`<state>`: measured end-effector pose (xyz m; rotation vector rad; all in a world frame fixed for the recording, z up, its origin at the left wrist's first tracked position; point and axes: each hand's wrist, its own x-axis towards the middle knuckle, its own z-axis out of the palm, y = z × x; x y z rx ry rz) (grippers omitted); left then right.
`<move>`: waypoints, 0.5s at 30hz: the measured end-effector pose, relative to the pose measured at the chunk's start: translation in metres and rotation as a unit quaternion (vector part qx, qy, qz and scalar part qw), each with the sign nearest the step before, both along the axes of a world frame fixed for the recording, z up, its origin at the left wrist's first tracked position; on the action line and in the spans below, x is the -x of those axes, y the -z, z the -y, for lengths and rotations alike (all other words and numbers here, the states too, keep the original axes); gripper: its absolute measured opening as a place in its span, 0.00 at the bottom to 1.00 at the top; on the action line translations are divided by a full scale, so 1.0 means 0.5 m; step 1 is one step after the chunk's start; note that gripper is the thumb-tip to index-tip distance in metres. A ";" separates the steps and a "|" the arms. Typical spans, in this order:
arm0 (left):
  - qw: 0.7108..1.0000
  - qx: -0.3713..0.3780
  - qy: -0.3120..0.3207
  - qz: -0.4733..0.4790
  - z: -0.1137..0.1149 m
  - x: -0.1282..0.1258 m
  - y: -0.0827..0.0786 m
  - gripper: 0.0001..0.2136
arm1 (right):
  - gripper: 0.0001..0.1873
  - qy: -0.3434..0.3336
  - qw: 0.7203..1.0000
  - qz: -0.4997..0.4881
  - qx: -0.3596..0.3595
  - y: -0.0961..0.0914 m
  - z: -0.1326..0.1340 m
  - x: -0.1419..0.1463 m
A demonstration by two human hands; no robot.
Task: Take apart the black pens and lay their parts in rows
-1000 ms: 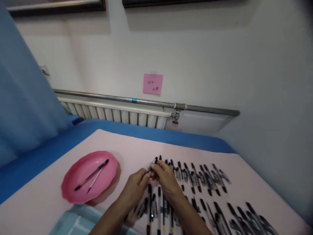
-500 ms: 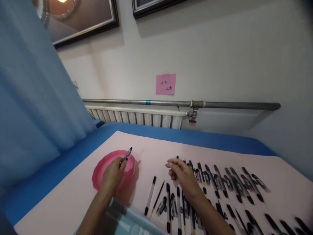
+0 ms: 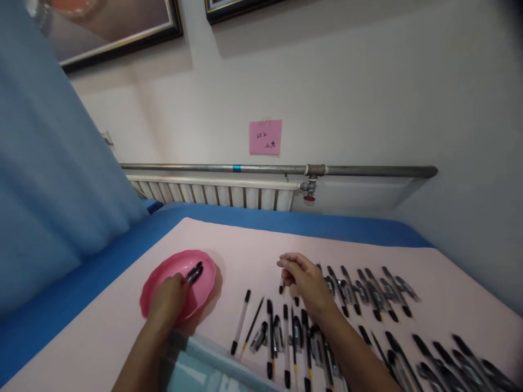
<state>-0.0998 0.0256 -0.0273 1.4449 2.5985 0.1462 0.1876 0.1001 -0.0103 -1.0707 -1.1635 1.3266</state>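
My left hand (image 3: 166, 298) reaches into a pink dish (image 3: 157, 280) on the pink mat, its fingers closed on a small black pen part (image 3: 194, 271) at the fingertips. The dish's other contents are hidden under the hand. Hovering over the near end of a row of black pens (image 3: 368, 286) is my right hand (image 3: 305, 282), fingers curled in a loose pinch. A small dark bit (image 3: 281, 287) shows just below its thumb, and I cannot tell whether it is held. A clear pen barrel (image 3: 240, 321) and a thin refill (image 3: 254, 321) lie between the hands.
More black-capped pens (image 3: 294, 343) lie in rows near me and off to the right (image 3: 445, 359). A folded pale blue cloth (image 3: 204, 370) sits at the front edge. Behind the mat are a blue surface (image 3: 286, 220), a radiator (image 3: 212, 193), a pipe and a blue curtain (image 3: 49, 179).
My left hand carried the pen part away from the right hand to the pink dish and lowered it in. A barrel and refill now lie on the mat. The right hand stayed put.
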 end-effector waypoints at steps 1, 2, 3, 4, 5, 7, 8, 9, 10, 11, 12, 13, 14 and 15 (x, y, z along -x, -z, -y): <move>1.000 -0.007 0.002 -0.002 0.000 -0.001 -0.002 0.15 | 0.10 0.016 1.000 -0.006 -0.006 -0.002 -0.005 -0.009; 1.000 -0.017 0.005 -0.003 0.000 -0.004 -0.005 0.14 | 0.10 0.036 0.999 -0.012 -0.011 -0.003 -0.011 -0.020; 1.000 -0.029 0.009 -0.004 0.000 -0.010 -0.010 0.14 | 0.09 0.058 0.998 -0.018 -0.015 -0.005 -0.016 -0.031; 0.999 -0.044 0.013 -0.004 0.000 -0.020 -0.016 0.15 | 0.09 0.081 0.996 -0.024 -0.016 -0.005 -0.021 -0.042; 0.998 -0.060 0.017 -0.006 0.000 -0.033 -0.024 0.15 | 0.09 0.105 0.994 -0.029 -0.017 -0.005 -0.027 -0.054; 0.995 -0.097 0.038 0.003 -0.002 -0.071 -0.043 0.15 | 0.08 0.143 0.989 -0.036 -0.016 -0.001 -0.036 -0.074; 0.992 -0.113 0.055 0.014 -0.004 -0.095 -0.051 0.15 | 0.08 0.156 0.987 -0.037 -0.015 0.003 -0.040 -0.081; 0.988 -0.126 0.079 0.034 -0.008 -0.122 -0.059 0.14 | 0.08 0.164 0.986 -0.037 -0.014 0.006 -0.043 -0.088; 0.985 -0.128 0.106 0.051 -0.013 -0.150 -0.065 0.13 | 0.08 0.168 0.985 -0.037 -0.014 0.009 -0.045 -0.092; 0.981 -0.124 0.135 0.067 -0.020 -0.180 -0.069 0.12 | 0.09 0.169 0.985 -0.037 -0.015 0.012 -0.046 -0.095; 0.977 -0.114 0.164 0.080 -0.029 -0.209 -0.071 0.11 | 0.09 0.169 0.985 -0.036 -0.015 0.013 -0.047 -0.097; 0.973 -0.100 0.189 0.088 -0.041 -0.237 -0.070 0.11 | 0.09 0.169 0.985 -0.036 -0.016 0.014 -0.047 -0.097; 0.969 -0.087 0.210 0.093 -0.054 -0.265 -0.068 0.10 | 0.08 0.168 0.985 -0.035 -0.017 0.014 -0.047 -0.097; 0.966 -0.074 0.227 0.096 -0.069 -0.290 -0.064 0.10 | 0.08 0.169 0.985 -0.034 -0.019 0.013 -0.047 -0.097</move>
